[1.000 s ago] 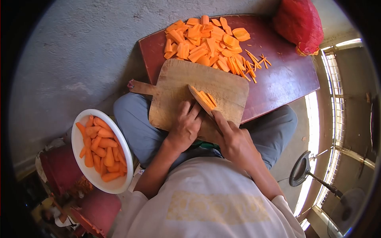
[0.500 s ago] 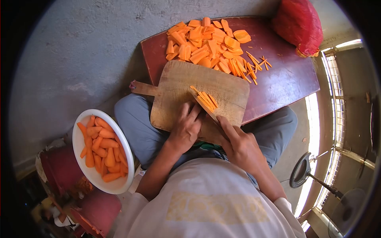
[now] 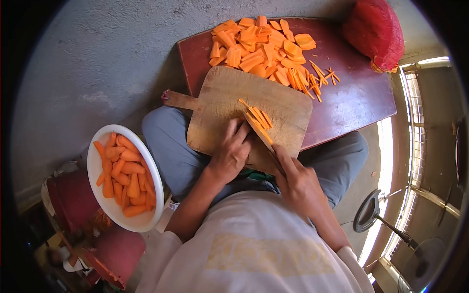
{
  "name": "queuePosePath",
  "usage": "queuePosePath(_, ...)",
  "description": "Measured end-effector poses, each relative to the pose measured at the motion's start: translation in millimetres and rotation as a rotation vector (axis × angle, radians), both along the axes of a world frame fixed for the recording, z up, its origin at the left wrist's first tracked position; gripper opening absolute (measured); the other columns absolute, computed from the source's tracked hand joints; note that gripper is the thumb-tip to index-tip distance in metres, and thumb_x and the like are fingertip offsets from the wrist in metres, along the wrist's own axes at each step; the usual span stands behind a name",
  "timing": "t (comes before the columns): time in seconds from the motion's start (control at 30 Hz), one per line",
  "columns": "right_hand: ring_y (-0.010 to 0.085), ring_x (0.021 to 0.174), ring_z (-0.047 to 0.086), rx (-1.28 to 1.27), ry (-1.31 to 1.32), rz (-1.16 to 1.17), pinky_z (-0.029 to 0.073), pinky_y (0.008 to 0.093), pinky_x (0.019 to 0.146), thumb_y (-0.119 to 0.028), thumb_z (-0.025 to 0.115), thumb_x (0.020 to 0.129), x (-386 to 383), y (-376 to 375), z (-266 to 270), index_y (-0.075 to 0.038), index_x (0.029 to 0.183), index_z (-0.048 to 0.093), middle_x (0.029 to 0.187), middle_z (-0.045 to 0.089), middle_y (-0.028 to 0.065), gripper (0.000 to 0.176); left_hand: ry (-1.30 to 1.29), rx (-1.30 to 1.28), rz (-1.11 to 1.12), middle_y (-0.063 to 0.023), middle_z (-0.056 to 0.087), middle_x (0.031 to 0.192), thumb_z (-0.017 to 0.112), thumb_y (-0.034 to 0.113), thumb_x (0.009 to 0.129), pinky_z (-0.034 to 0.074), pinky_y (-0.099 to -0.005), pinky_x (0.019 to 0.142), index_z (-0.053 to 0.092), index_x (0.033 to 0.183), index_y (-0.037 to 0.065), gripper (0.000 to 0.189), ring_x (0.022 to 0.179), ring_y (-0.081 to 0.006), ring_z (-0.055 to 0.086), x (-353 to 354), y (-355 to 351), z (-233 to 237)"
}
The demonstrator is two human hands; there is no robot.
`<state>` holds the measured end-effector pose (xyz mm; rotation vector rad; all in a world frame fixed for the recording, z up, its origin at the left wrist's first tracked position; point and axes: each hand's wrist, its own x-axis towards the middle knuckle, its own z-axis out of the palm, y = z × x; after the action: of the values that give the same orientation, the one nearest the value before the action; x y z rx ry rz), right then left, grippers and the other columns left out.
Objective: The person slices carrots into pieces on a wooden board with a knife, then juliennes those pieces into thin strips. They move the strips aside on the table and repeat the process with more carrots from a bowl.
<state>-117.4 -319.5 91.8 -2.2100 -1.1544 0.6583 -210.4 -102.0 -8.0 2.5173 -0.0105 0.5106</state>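
Note:
A wooden cutting board [image 3: 215, 102] with a handle at its left rests across the lap. Thin carrot strips [image 3: 261, 118] lie near its middle, along the blade of a knife [image 3: 265, 139]. My right hand [image 3: 299, 185] is closed round the knife's handle. Beside the blade, on the left, my left hand [image 3: 231, 151] has its fingers bent down onto the board; whatever is under them is hidden. Beyond the board, a heap of carrot slices [image 3: 259, 46] sits on the dark red table [image 3: 351, 105], with loose cut strips [image 3: 320, 75] at its right.
A white bowl [image 3: 157, 195] of peeled carrots stands at the left. A red bag [image 3: 373, 34] is on the table's far right corner. Red containers [image 3: 117, 251] stand at the lower left, near a partly visible person. A fan [image 3: 425, 263] is at the lower right.
The knife blade has shifted slightly, and a fresh strip shows along it. The strips on the board are spread a little differently. The whole view has shifted slightly.

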Motion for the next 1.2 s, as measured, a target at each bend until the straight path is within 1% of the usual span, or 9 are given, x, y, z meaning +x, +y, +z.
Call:
queuePosePath(0.2,0.0471,0.080,0.072,0.058,-0.026,0.000,0.059,0.0550,0.070,-0.010,0.071,0.102,8,16,-5,-0.005,0.162,0.047,0.097,0.071,0.0236,0.066,0.006,-0.036,0.016,-0.0296,0.059,0.148,0.061,0.002,0.091,0.053,-0.0549,0.111,0.073,0.108,-0.011,0.024,0.129,-0.0511,0.056,-1,-2,2)
queuePosePath(0.4,0.0480,0.081,0.073,0.067,-0.057,0.008,0.059,0.0554,0.069,-0.010,0.071,0.102,3,16,-14,-0.005,0.162,0.047,0.098,0.072,0.0247,0.065,-0.011,0.049,0.017,-0.0289,0.060,0.144,0.062,0.000,0.090,0.055,-0.0534,0.108,0.074,0.111,-0.010,0.026,0.124,-0.0483,0.057,-2,-2,-10)
queuePosePath(0.57,0.0481,0.082,0.073,0.064,-0.022,-0.001,0.059,0.0553,0.070,-0.010,0.070,0.103,6,14,-3,-0.004,0.162,0.047,0.098,0.071,0.0257,0.064,-0.011,-0.048,0.024,-0.0294,0.060,0.144,0.064,0.000,0.088,0.054,-0.0540,0.108,0.073,0.109,-0.009,0.024,0.126,-0.0502,0.057,-1,-1,3)
queuePosePath(0.67,0.0509,0.093,0.074,-0.017,0.010,-0.019,0.061,0.0551,0.078,-0.005,0.071,0.099,-6,-3,4,-0.004,0.163,0.048,0.114,0.075,0.0296,0.067,-0.048,-0.031,0.025,-0.0294,0.060,0.143,0.063,0.001,0.089,0.055,-0.0534,0.107,0.073,0.110,-0.009,0.026,0.125,-0.0497,0.058,-2,-1,-4)
queuePosePath(0.77,0.0505,0.096,0.074,-0.036,0.019,-0.014,0.062,0.0546,0.080,-0.003,0.070,0.099,2,24,-3,-0.004,0.163,0.048,0.116,0.075,0.0289,0.068,-0.040,-0.010,-0.002,-0.0287,0.063,0.137,0.064,-0.001,0.086,0.054,-0.0554,0.102,0.072,0.116,-0.008,0.032,0.119,-0.0505,0.059,-4,1,-14)
queuePosePath(0.8,0.0507,0.096,0.074,-0.031,0.026,-0.007,0.062,0.0547,0.081,-0.003,0.070,0.099,4,24,-4,-0.004,0.163,0.048,0.116,0.075,0.0289,0.068,-0.035,0.000,-0.009,-0.0283,0.065,0.135,0.064,-0.002,0.084,0.054,-0.0564,0.099,0.071,0.118,-0.008,0.035,0.116,-0.0511,0.060,-3,2,-11)
queuePosePath(0.9,0.0496,0.092,0.074,0.007,0.023,0.002,0.061,0.0548,0.078,-0.006,0.070,0.100,7,19,-2,-0.004,0.163,0.047,0.112,0.074,0.0278,0.067,0.008,-0.050,0.036,-0.0315,0.062,0.141,0.062,0.003,0.089,0.055,-0.0533,0.107,0.070,0.098,-0.010,0.018,0.124,-0.0493,0.059,-4,-2,1)
queuePosePath(0.97,0.0469,0.085,0.074,0.041,0.001,0.001,0.059,0.0547,0.072,-0.014,0.071,0.104,0,-3,7,-0.005,0.163,0.047,0.102,0.072,0.0257,0.064,-0.050,-0.037,0.020,-0.0306,0.062,0.140,0.061,0.003,0.090,0.055,-0.0529,0.105,0.072,0.100,-0.011,0.020,0.120,-0.0486,0.059,-2,1,-3)
queuePosePath(1.2,0.0464,0.085,0.075,0.080,-0.053,0.021,0.060,0.0537,0.070,-0.010,0.072,0.102,5,25,-15,-0.005,0.163,0.048,0.103,0.074,0.0249,0.066,-0.027,0.009,0.017,-0.0280,0.064,0.134,0.064,-0.001,0.086,0.057,-0.0513,0.101,0.073,0.101,-0.010,0.019,0.116,-0.0450,0.059,-3,0,-6)
